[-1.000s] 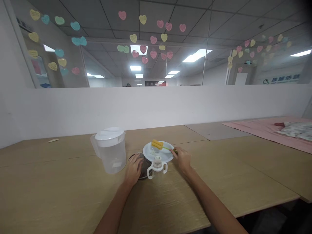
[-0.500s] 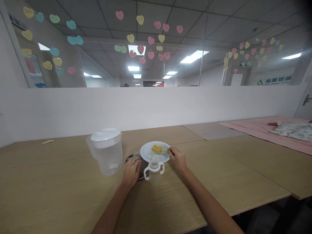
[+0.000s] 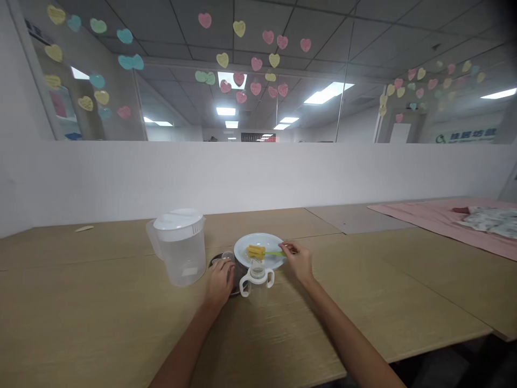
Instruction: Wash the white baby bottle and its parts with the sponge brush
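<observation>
My right hand (image 3: pixel 298 260) pinches the green handle of a yellow sponge brush (image 3: pixel 256 251), whose head is over the white plate (image 3: pixel 246 242). A clear bottle (image 3: pixel 257 291) with two white side handles stands upright in front of the plate. My left hand (image 3: pixel 220 280) lies over the left side of a dark round bowl (image 3: pixel 239 283), its fingers bent and close together. What these fingers grip, if anything, is hidden. Beside the fingertips, a clear rounded piece (image 3: pixel 228 257) shows in the bowl.
Left of the bowl stands a translucent lidded pitcher (image 3: pixel 183 258). A small flat pale piece (image 3: pixel 84 228) lies at the far left of the wooden table (image 3: pixel 100 312). A pink cloth (image 3: pixel 424 221) with patterned fabric (image 3: pixel 488 223) covers the far right. Behind is a white wall.
The brush head has moved slightly left over the plate, and more of its green handle shows. My left hand stays at the bowl. The camera view has shifted a little.
</observation>
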`<act>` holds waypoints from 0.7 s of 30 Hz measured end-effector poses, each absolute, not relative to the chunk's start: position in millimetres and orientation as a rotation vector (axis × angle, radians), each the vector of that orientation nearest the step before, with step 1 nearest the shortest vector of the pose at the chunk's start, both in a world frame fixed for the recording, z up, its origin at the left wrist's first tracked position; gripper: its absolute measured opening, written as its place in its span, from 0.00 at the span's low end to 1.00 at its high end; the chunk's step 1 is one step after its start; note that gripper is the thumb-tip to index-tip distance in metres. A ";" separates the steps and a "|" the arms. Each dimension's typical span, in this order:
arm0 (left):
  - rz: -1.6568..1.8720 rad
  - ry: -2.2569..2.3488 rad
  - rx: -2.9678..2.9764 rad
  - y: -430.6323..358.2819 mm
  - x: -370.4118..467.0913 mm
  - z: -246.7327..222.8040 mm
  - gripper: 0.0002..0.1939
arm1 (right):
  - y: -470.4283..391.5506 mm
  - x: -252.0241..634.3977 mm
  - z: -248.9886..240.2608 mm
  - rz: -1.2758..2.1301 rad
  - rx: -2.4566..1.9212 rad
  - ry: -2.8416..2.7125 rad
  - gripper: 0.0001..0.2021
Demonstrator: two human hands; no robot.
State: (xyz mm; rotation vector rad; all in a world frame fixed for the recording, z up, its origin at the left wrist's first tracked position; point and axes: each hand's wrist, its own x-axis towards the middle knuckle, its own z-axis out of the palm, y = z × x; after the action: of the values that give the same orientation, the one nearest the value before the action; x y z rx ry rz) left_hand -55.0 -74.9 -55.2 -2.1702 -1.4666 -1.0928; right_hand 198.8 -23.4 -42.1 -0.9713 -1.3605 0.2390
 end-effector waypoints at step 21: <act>-1.173 -2.013 -2.078 4.7 -21.9 -15.3 0.06 | -14.0 201.6 -42.8 0.447 -0.993 -1.197 0.18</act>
State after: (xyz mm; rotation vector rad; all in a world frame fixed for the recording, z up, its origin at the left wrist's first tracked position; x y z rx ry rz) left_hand -21.9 4.7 -15.3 -2.0782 -2.0129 -1.1734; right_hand 201.6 -14.0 -42.8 -0.9933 -1.1975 0.4470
